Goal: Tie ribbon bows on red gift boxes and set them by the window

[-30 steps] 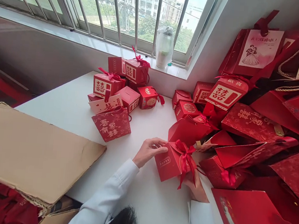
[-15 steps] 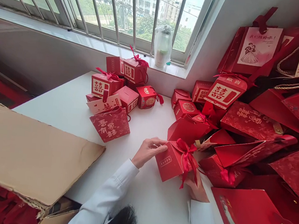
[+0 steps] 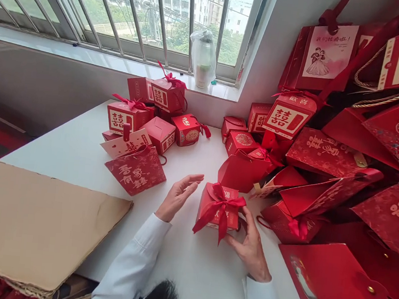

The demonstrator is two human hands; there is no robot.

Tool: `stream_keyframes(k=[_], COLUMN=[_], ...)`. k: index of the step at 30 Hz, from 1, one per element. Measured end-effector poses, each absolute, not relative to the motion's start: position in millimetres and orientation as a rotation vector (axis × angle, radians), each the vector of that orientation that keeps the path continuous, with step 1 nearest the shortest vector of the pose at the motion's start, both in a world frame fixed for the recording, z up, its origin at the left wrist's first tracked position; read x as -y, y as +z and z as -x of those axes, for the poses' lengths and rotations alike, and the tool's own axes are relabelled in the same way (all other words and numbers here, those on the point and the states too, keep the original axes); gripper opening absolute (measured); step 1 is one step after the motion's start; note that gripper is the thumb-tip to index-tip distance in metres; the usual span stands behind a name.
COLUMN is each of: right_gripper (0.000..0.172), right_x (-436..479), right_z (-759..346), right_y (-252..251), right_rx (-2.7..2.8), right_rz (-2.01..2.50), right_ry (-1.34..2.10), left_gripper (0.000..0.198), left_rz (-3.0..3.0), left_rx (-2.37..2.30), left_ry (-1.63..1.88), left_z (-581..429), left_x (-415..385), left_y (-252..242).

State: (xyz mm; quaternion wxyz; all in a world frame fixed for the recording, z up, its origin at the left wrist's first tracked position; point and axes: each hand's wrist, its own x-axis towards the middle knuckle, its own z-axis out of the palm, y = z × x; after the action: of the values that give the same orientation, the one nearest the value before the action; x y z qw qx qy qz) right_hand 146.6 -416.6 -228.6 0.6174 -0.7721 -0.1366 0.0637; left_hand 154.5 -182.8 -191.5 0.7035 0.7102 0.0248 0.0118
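A small red gift box [image 3: 204, 212] with a red ribbon bow on its lid stands upright on the white table [image 3: 188, 270], in front of me. My right hand [image 3: 249, 246] grips it at the right side and near corner, thumb in front and fingers behind. To the box's left is my left hand [image 3: 180, 197], apart from it, fingers stretched out and holding nothing. Beyond the box lies an open red box or bag [image 3: 241, 172]. A dark red card-like bag [image 3: 136, 170] with gold characters leans to the left of my left hand.
Several red boxes [image 3: 160, 134] are stacked at the far left of the table. Red bags and boxes [image 3: 329, 155] pile up along the right. A cardboard carton [image 3: 37, 223] covers the left corner. A bagged bottle [image 3: 203, 63] stands on the sill.
The gift box has been turned and set down, its bow now facing me. My left hand has let go and moved away to the left; my right hand stays on the box.
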Motion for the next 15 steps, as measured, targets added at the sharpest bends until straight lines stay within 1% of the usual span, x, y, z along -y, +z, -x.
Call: stream_keyframes(k=[1, 2, 3, 6, 7, 9, 13, 15], right_gripper=[0.078, 0.080, 0.080, 0.082, 0.084, 0.088, 0.082, 0.082], right_x=[418.7, 420.1, 420.4, 416.0, 413.7, 409.5, 406.4, 406.2], right_z=[-148.3, -150.3, -152.4, -156.3, -156.6, -156.0, -154.7, -154.9], right_y=[-228.5, -227.9, -226.7, -221.9, -220.6, -219.9, -224.7, -227.2], right_rx=[0.315, 0.325, 0.346, 0.444, 0.469, 0.478, 0.434, 0.426], right_rz=[1.781, 1.782, 1.781, 1.762, 1.749, 1.713, 1.667, 1.677], right_ry=[0.151, 0.155, 0.169, 0.259, 0.297, 0.358, 0.363, 0.341], left_gripper=[0.045, 0.051, 0.063, 0.112, 0.121, 0.126, 0.121, 0.119], left_rz=[-1.635, -1.695, -1.760, -1.924, -1.956, -1.982, -1.960, -1.970], left_rx=[-0.004, 0.058, 0.127, 0.328, 0.373, 0.405, 0.367, 0.378], left_ry=[0.025, 0.004, -0.031, -0.126, -0.127, -0.115, -0.095, -0.077], left_z=[-152.2, -150.0, -148.0, -144.8, -144.6, -144.8, -144.2, -143.2], left_x=[180.8, 179.8, 179.9, 185.8, 188.7, 193.8, 199.4, 200.5], left_y=[-186.8, -182.3, -178.7, -176.1, -177.8, -183.1, -190.5, -190.9])
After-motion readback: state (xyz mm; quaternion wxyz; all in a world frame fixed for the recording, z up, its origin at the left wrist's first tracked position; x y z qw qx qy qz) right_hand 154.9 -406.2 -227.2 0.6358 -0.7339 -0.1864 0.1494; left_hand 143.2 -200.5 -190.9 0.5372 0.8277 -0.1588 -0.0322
